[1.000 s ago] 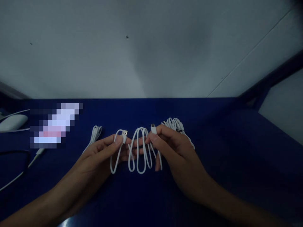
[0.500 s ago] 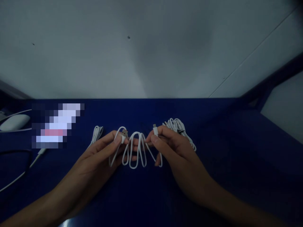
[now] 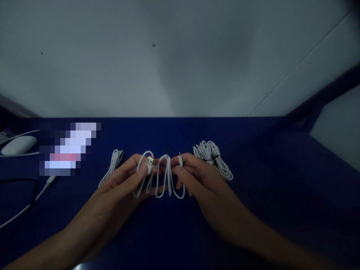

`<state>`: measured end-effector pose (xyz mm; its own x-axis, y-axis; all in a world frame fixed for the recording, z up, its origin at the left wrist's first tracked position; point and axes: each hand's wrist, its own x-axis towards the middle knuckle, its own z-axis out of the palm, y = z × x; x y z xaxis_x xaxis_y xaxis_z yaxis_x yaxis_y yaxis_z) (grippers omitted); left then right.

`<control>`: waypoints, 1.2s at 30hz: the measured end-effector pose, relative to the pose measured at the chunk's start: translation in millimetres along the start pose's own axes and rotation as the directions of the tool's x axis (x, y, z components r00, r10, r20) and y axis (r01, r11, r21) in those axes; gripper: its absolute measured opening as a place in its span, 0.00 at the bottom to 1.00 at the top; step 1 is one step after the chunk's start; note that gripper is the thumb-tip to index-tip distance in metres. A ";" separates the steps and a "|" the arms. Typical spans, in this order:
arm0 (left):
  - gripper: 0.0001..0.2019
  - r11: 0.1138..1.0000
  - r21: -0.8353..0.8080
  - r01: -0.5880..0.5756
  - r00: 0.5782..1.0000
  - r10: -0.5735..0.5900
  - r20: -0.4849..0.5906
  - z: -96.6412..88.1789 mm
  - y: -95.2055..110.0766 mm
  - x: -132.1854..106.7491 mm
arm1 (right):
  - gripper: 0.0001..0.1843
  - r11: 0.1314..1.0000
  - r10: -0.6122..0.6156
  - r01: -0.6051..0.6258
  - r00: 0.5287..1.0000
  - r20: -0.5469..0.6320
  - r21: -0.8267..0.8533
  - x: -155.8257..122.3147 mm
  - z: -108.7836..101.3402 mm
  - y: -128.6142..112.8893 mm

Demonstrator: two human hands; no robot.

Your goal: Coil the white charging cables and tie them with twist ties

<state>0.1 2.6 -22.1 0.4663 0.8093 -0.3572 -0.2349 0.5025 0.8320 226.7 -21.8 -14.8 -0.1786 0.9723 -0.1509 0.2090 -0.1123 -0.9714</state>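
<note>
A white USB cable hangs in several loops between my two hands above the dark blue table. My left hand pinches the end with the flat USB plug between thumb and fingers. My right hand pinches the other end, where a small plug points up. The two hands are close together, and the loops are bunched between them.
A coiled white cable bundle lies just behind my right hand. Another white cable lies left of my left hand. At the far left are a white mouse, a dark cable loop and a blurred-out object. A grey wall stands behind.
My hands have come closer together, squeezing the cable loops into a tighter, shorter bunch. The right hand's plug moved left toward the left hand's plug.
</note>
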 end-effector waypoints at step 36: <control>0.12 0.972 0.183 0.148 0.984 -0.163 0.070 0.1 0.7 -8.1 | 0.10 0.890 -0.395 0.430 0.894 0.211 -0.152 -8.6 0.0 -11.0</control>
<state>-3.8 -3.6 -18.7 0.5567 0.6934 -0.4575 -0.0029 0.5523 0.8336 226.0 -28.9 -2.9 -0.4453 0.8703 0.2105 0.2551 0.3487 -0.9018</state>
